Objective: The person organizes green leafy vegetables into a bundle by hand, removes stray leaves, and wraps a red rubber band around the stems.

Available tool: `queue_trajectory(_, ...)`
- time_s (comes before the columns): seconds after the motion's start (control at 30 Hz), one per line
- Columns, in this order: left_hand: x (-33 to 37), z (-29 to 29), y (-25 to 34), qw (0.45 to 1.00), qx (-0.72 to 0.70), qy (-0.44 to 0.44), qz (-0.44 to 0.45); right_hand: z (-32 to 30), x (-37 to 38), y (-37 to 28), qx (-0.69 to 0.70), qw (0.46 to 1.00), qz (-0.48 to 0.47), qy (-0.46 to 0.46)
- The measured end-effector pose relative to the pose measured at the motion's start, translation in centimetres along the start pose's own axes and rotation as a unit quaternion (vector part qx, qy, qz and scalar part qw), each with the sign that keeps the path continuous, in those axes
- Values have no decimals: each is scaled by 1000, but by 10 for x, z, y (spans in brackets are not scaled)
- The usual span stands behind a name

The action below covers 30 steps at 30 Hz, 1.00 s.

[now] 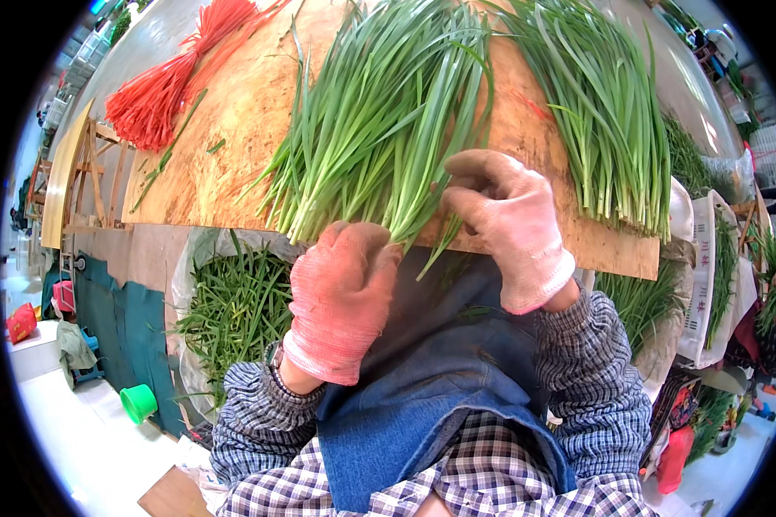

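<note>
the gloved left hand [338,302] is at the surface's near edge [616,250], back up, fingers [372,236] curled, tips partly hidden. the gloved right hand [510,222] arches over that edge farther right, fingers bent with a gap between. the sleeved forearms [597,370] angle inward, wrists [564,296] partly bare.

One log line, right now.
left hand: at lower end of middle green bunch | right hand: curled beside same bunch | red strands: left edge of board

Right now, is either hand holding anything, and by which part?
The left hand seems to pinch a few green stalks by their pale ends. The right hand is curled beside a stray leaf; whether it grips it cannot be told.
</note>
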<state>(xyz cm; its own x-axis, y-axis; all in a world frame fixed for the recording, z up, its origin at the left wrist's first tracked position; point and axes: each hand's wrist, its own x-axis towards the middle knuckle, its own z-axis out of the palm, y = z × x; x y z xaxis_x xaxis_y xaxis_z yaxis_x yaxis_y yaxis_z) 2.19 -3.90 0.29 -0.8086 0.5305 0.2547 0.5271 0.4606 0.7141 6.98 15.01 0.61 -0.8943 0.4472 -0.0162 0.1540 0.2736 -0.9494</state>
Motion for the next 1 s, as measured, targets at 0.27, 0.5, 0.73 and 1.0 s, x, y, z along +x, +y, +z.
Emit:
queue_trajectory(0.27,0,3,-1,1000,-22,5,9,5,9,5,-137,986,-91,-21)
queue_trajectory(0.5,1,4,-3,1000,-24,-3,13,-1,14,12,48,992,24,-112)
queue_trajectory(0.73,-3,7,-6,1000,-25,2,4,-4,15,0,13,989,43,-137)
queue_trajectory(1.0,-6,12,-8,1000,10,16,3,-19,3,-15,75,990,94,-76)
